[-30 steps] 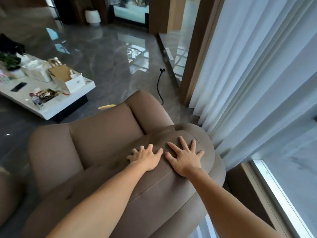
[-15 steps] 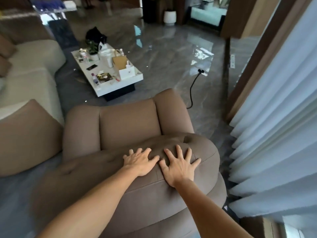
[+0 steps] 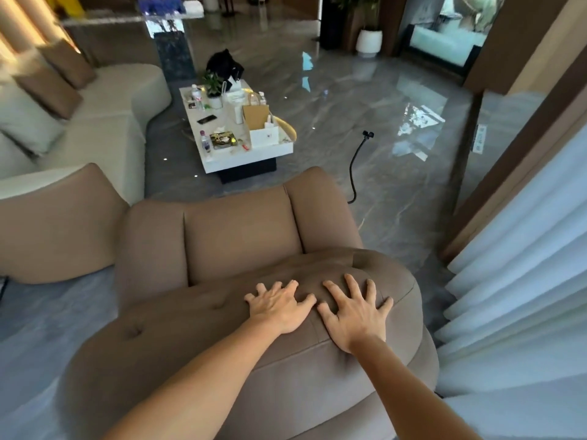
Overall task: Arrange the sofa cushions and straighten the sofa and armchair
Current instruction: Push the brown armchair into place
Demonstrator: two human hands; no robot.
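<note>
Pressing down side by side, the left hand (image 3: 279, 308) and right hand (image 3: 354, 312) lie flat with fingers spread on the padded top of the brown armchair (image 3: 241, 236), thumbs nearly touching, gripping nothing. The armchair sits in the near middle of the view, its back nearest the person and its seat facing away toward the bench (image 3: 241, 154); its long axis runs from lower left to upper right along the backrest. Just to its left stands a second brown seat (image 3: 54, 223), close beside the armrest, and beyond that a pale sofa (image 3: 108, 122) carrying brown and grey cushions (image 3: 47, 84). The white bench, well apart across the glossy grey floor (image 3: 397, 185), holds a cardboard box (image 3: 257, 117), bottles and a small plant. A black cable (image 3: 352, 173) curls on the floor by the right armrest, and white curtains (image 3: 521, 296) hang close on the right. Compared with half a second ago, the view has swung left, showing more sofa, while both hands keep their place.
</note>
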